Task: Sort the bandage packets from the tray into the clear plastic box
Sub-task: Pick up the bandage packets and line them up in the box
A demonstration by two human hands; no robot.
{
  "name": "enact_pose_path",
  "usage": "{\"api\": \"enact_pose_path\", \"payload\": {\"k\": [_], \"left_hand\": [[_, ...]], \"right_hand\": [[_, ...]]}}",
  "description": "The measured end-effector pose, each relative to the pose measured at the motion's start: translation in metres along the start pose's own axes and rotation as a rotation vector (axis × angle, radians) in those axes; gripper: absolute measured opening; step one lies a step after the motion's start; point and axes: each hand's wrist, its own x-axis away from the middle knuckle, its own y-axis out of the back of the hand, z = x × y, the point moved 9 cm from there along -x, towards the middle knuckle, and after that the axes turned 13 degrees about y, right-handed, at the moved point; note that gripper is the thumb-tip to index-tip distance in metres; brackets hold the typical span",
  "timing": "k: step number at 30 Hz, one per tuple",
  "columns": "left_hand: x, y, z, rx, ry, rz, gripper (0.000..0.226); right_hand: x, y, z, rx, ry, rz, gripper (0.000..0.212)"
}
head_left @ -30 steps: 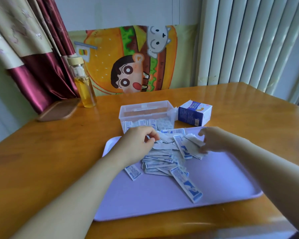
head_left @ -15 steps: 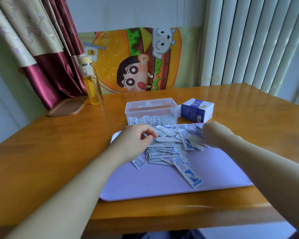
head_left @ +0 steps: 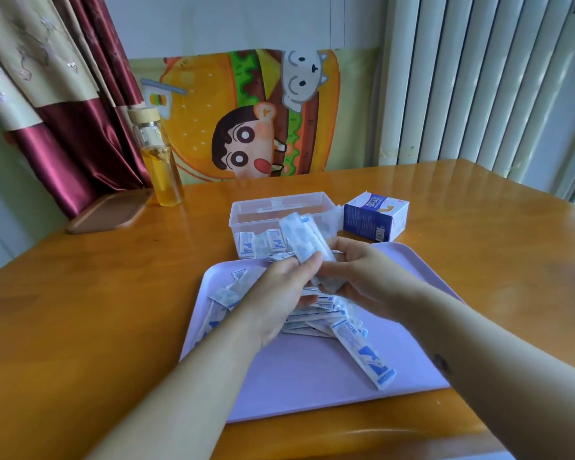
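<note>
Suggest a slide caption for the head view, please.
Left hand and right hand hold a bundle of bandage packets above the lilac tray, clear plastic box behind.

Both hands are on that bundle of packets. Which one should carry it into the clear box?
Probably left. The left hand pinches the bundle of packets and sits straight in front of the clear box; the right hand grips its lower end, offset toward the blue carton.
</note>
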Motion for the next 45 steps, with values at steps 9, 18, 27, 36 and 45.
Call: {"api": "enact_pose_path", "payload": {"k": [9,18,27,36,45], "left_hand": [[-0.040,0.039,-0.015,0.414,-0.002,-0.045,0.016],[-0.056,0.071,-0.020,0.379,-0.068,-0.050,0.019],[-0.055,0.067,0.003,0.637,0.080,-0.068,0.020],[-0.043,0.038,0.008,0.417,0.158,-0.030,0.013],[-0.048,0.039,0.008,0.526,0.187,0.070,0.022]], "right_hand": [[-0.042,0.006,-0.002,0.205,0.092,-0.104,0.016],[-0.064,0.007,-0.014,-0.062,0.044,-0.126,0.030],[-0.055,0.012,-0.023,-0.022,0.044,-0.168,0.018],[-0.052,-0.007,-0.008,0.505,0.187,-0.089,0.010],[-0.052,-0.008,-0.024,0.001,0.046,-0.066,0.010]]}}
